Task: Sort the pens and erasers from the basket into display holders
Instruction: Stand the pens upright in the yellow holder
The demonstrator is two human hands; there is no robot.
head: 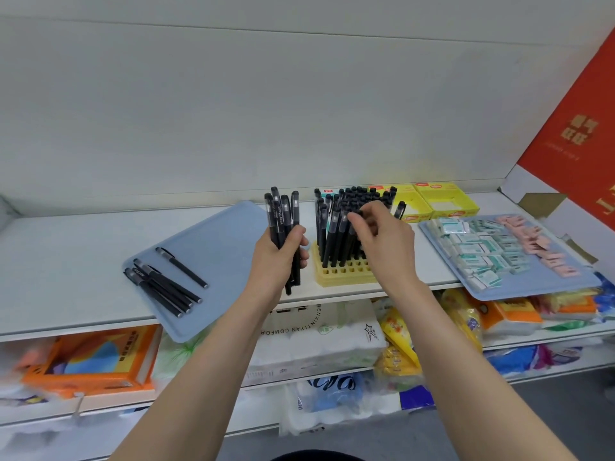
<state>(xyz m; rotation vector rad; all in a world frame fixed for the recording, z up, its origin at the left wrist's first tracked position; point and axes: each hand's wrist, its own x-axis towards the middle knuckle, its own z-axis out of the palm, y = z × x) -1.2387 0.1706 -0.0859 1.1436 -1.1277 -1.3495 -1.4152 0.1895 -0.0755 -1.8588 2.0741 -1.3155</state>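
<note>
Your left hand (pixel 279 257) is wrapped round a bundle of pens (pixel 283 214), caps up, just to the left of the yellow pen holder (pixel 342 274). Your right hand (pixel 382 237) hovers over the holder's packed rows, fingertips pinched on the cap of one standing pen (pixel 353 217). I take it you are seating that pen in its slot. Push it straight down until it bottoms out, and keep your knuckles clear of the neighbouring caps, or they will tip. The open slots look to be in the front row, under your right wrist, so work towards yourself. Draw the next pen from the top of the bundle, one at a time. Keep the left fist tight, because the barrels hang low beneath it and could slide out. More loose pens (pixel 163 284) lie on the blue tray (pixel 216 241), well out to the left of your left hand. The erasers (pixel 482 251) wait on a second tray (pixel 532 289) to the right of your right hand
</note>
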